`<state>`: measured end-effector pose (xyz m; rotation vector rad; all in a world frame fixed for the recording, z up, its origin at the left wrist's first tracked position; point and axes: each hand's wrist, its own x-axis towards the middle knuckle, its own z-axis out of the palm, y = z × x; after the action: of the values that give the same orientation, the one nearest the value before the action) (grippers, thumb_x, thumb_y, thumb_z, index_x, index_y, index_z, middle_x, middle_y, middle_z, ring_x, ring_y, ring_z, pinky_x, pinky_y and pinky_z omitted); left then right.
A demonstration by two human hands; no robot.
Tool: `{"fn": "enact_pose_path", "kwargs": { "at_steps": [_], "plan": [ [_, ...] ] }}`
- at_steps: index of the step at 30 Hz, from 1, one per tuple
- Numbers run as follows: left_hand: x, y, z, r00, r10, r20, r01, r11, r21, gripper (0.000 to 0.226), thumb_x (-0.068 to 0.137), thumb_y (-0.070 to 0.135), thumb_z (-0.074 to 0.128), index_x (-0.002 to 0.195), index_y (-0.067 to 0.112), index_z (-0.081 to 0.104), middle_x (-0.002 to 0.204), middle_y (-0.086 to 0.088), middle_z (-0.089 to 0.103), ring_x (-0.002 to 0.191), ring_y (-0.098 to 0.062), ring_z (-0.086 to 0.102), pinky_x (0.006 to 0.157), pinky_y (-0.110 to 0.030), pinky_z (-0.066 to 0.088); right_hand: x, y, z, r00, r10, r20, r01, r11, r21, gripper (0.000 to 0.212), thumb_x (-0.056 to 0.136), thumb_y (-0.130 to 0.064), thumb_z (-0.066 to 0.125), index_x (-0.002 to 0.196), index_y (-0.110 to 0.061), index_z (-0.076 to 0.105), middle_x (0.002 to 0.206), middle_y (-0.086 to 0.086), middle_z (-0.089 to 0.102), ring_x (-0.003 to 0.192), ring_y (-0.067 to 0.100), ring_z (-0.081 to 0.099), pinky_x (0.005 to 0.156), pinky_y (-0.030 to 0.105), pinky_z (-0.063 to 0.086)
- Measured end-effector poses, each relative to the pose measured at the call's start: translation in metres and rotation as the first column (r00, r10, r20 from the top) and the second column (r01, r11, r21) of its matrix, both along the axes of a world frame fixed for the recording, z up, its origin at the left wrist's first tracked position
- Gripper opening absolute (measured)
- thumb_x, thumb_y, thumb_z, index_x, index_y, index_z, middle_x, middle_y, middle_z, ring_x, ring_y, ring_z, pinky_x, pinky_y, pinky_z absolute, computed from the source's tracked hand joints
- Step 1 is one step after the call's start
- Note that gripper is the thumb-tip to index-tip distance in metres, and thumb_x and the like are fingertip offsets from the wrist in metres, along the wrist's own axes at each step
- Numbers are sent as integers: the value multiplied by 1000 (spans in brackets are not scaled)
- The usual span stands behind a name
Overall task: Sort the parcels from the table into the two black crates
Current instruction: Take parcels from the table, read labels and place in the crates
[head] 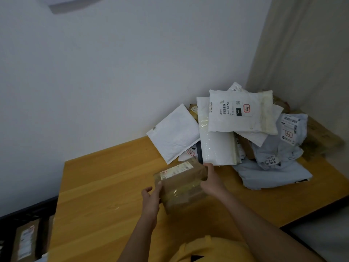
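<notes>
Two hands on one brown box [182, 186], held just above table [105, 186], near parcel heap [236, 129]. Left hand [151, 200] and right hand [210, 179] curled round opposite ends. Long axis tilted, label end far-left. Risks: glossy tape slipping; crate [22, 235] far left, awkward reach.

The person wears a yellow garment [211, 250] with a black mark at six o'clock; both forearms are bare.

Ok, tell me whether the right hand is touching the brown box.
Touching. The head view shows the right hand gripping the brown box at its far end.
</notes>
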<state>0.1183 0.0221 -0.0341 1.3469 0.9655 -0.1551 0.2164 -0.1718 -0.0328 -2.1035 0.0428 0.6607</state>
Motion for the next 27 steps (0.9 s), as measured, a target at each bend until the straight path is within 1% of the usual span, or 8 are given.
{"fn": "enact_pose_path", "kwargs": {
  "at_steps": [8, 12, 14, 16, 18, 22, 24, 27],
  "plan": [
    [-5, -5, -17, 984, -134, -114, 133, 991, -19, 78, 90, 22, 70, 146, 16, 17, 119, -15, 58, 92, -26, 64, 76, -39, 53, -5, -5, -2, 992, -127, -19, 126, 989, -74, 57, 93, -14, 63, 143, -12, 36, 135, 8, 54, 123, 23, 53, 96, 27, 42],
    [0, -2, -19, 979, -172, -110, 183, 979, 95, 94, 84, 16, 75, 152, 20, 10, 146, -20, 38, 126, -35, 47, 98, -48, 47, -8, -5, 7, 982, -165, -87, 156, 982, -106, 64, 96, -15, 60, 149, -3, 25, 145, 13, 44, 133, 27, 45, 99, 26, 39],
    [2, 3, -18, 976, -198, -86, 208, 970, 130, 95, 84, 14, 75, 154, 22, 12, 156, -15, 26, 136, -34, 37, 105, -50, 42, -8, -6, 11, 979, -157, -131, 137, 979, -151, 56, 98, -18, 58, 144, -1, 31, 136, 12, 52, 123, 27, 53, 98, 30, 43],
    [4, 7, -16, 969, -242, -56, 248, 961, 122, 89, 88, 13, 71, 155, 24, 14, 159, -7, 24, 137, -31, 36, 105, -47, 41, -10, -7, 12, 973, -110, -202, 77, 983, -165, 28, 100, -19, 54, 122, -2, 49, 106, 7, 58, 92, 19, 58, 93, 35, 49],
    [7, 7, -15, 955, -292, -53, 296, 950, 97, 79, 90, 14, 67, 155, 24, 21, 155, -2, 30, 133, -28, 41, 100, -42, 44, -12, -5, 10, 958, -49, -284, 10, 990, -139, 21, 100, -20, 52, 116, -8, 55, 105, 6, 58, 85, 16, 55, 91, 37, 52],
    [11, 7, -17, 949, -292, -117, 305, 945, 117, 56, 93, 19, 63, 144, 12, 42, 129, -10, 53, 105, -27, 57, 73, -32, 48, -14, -1, 3, 953, 35, -300, -36, 999, 0, 48, 97, -18, 57, 142, -18, 43, 137, 4, 55, 118, 21, 56, 98, 36, 50],
    [9, 9, -18, 952, -271, -144, 289, 949, 124, 49, 93, 21, 64, 136, 6, 48, 113, -15, 62, 86, -26, 60, 65, -31, 47, -15, 0, 5, 956, 52, -288, -44, 998, 34, 60, 97, -13, 56, 151, -23, 32, 141, 4, 53, 123, 22, 55, 89, 29, 50],
    [3, 10, -21, 935, -293, -199, 316, 944, 92, 43, 93, 15, 64, 132, 2, 51, 99, -16, 66, 73, -23, 60, 57, -27, 49, -15, -2, 6, 956, 73, -285, -64, 997, 39, 68, 97, -9, 54, 155, -28, 24, 140, 4, 54, 106, 15, 60, 68, 22, 50]
  ]
}}
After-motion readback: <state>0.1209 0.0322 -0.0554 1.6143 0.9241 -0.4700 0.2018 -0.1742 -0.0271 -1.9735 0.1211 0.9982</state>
